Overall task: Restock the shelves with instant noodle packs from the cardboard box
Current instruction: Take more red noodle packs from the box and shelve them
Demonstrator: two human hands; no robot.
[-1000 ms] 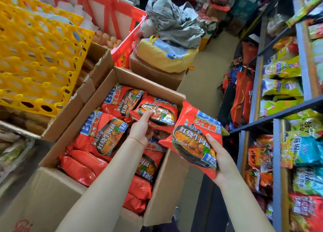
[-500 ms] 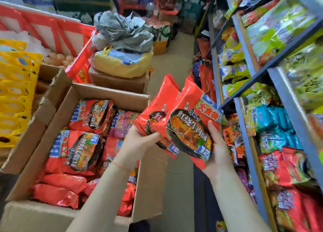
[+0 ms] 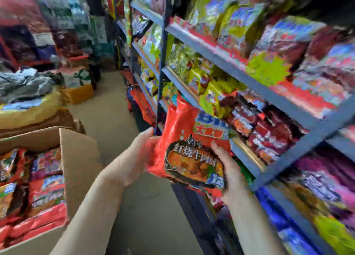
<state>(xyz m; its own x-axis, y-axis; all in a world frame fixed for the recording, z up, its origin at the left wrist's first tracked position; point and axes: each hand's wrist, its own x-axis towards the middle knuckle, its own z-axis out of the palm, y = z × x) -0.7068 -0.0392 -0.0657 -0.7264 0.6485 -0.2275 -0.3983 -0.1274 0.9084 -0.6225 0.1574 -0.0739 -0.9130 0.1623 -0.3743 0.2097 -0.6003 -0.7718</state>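
Head view, blurred by motion.

Item: red instant noodle packs (image 3: 194,151), at least two stacked, front pack showing a bowl picture. You are holding them between both hands, just in front of the grey metal shelves (image 3: 226,63), level with a tier of dark red packs (image 3: 265,132).

Item: your left hand (image 3: 138,155). It is cupping the left edge of the stack, thumb up along the side; the fingers are lying behind the packs and cannot be seen.

Item: your right hand (image 3: 228,170). It is gripping the right edge, thumb pressing the front face, fingers curling behind.

Item: cardboard box (image 3: 80,158), lower left, flap open, holding more red packs (image 3: 44,189).

Item: green and yellow packs (image 3: 203,78), filling the higher tiers.

Item: floor (image 3: 107,124), running between box and shelves.
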